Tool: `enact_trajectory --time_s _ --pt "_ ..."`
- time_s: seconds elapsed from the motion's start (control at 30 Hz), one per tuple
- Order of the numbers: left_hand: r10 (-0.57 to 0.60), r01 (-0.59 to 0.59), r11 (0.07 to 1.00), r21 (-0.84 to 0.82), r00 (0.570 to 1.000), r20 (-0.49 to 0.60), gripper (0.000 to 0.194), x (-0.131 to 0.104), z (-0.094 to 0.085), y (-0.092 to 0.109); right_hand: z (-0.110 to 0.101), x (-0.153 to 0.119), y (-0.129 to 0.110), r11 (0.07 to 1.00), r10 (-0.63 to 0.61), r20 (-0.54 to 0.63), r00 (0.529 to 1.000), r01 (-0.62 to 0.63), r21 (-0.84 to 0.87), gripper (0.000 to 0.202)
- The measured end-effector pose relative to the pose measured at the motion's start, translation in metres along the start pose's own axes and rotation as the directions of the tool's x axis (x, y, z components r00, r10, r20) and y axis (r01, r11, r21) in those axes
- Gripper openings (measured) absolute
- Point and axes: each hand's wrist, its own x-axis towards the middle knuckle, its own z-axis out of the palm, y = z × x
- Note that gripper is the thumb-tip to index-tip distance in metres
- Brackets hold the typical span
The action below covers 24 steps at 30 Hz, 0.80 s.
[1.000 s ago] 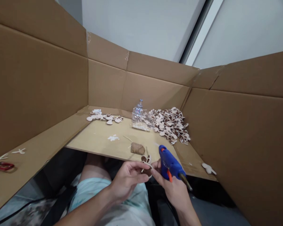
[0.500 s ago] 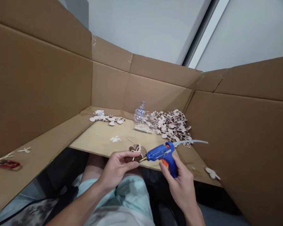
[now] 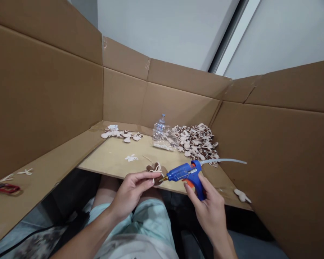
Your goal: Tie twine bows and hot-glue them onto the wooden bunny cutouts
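Between the thumb and fingers of my left hand point(image 3: 133, 189) is a brown felt piece point(image 3: 160, 172) with a cream cord bow on it. My right hand point(image 3: 209, 203) is wrapped round the handle of a blue glue gun point(image 3: 185, 172) with an orange trigger. Its brass nozzle points left and meets, or nearly meets, the brown piece; actual contact I cannot tell. From the back of the gun a long translucent glue stick point(image 3: 226, 160) juts out to the right.
A large pile of brown and cream pieces point(image 3: 196, 140) lies at the back right, beside a clear plastic bag point(image 3: 164, 138) and a bottle point(image 3: 161, 121). More pieces point(image 3: 121, 134) lie back left. White scraps point(image 3: 131, 158) are mid-board. Red-handled snips point(image 3: 5, 188) rest far left. Cardboard walls point(image 3: 162, 93) surround the board.
The glue gun has shifted slightly right along with my right hand, and its glue stick reaches further right. My left hand still pinches the brown piece. The whole view has moved a little.
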Motion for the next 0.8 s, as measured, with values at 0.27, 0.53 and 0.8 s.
enact_trajectory --time_s 0.27,0.53,0.8 --pt "-0.009 0.009 1.0 0.023 1.0 -0.001 0.02 0.0003 -0.0007 -0.0002 -0.0035 0.0002 0.0024 0.999 -0.032 -0.017 0.999 0.031 -0.039 0.031" --pt "-0.023 0.024 1.0 0.02 1.0 -0.011 0.02 0.0004 0.0006 0.002 -0.0048 0.0013 0.0012 0.998 -0.044 -0.029 0.999 0.042 -0.049 0.029" --pt "-0.01 0.011 0.999 0.042 1.0 -0.017 0.02 0.001 0.0007 0.003 -0.0064 0.0013 0.0038 0.994 -0.074 -0.063 0.995 0.068 -0.085 0.028"
